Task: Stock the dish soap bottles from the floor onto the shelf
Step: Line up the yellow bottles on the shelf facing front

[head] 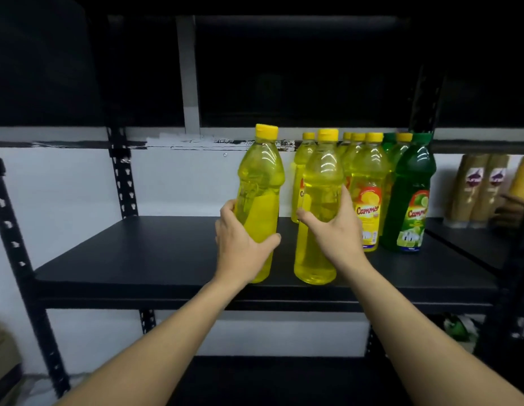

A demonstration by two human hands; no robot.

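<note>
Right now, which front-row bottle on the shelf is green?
The rightmost bottle: dark green, green cap, lime label. The labelled bottle beside it is yellow, like the left-hand bottle and the right-hand bottle, each gripped.

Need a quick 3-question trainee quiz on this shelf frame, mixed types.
1. True or false: the left hand grips the left yellow bottle, and the right hand grips the right yellow bottle.
2. Which cap colour has the front green bottle? A yellow, B green, C white.
3. Fill in: the bare part of the shelf lies to the ____ of the bottles.
Key: 1 true; 2 B; 3 left.
</note>
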